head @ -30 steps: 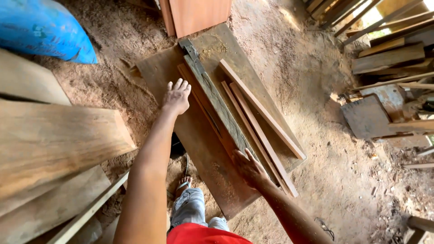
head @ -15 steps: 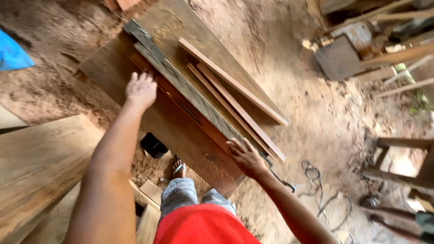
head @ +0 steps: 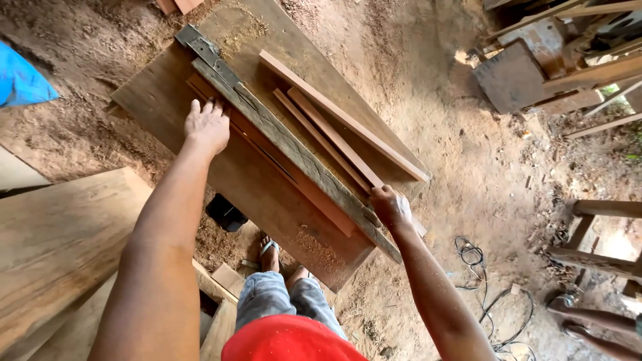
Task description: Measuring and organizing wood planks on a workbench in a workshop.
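A wide brown wooden bench top (head: 267,194) lies before me, dusted with sawdust. A long weathered grey plank (head: 281,137) runs diagonally across it. My left hand (head: 207,124) rests flat against that plank's far part, fingers spread. My right hand (head: 390,205) grips the plank's near end. Three thin reddish wooden strips (head: 334,137) lie on the bench to the right of the grey plank.
Thick timber slabs (head: 60,241) lie at the left. A blue sack (head: 23,80) sits at the far left. Scrap boards and a dark panel (head: 515,77) are piled at the upper right. A cable (head: 481,267) coils on the dirt floor. My sandalled foot (head: 269,251) stands under the bench.
The view has shifted so the bench sits more central. Both hands stay on the grey plank, which appears pushed slightly further along the bench.
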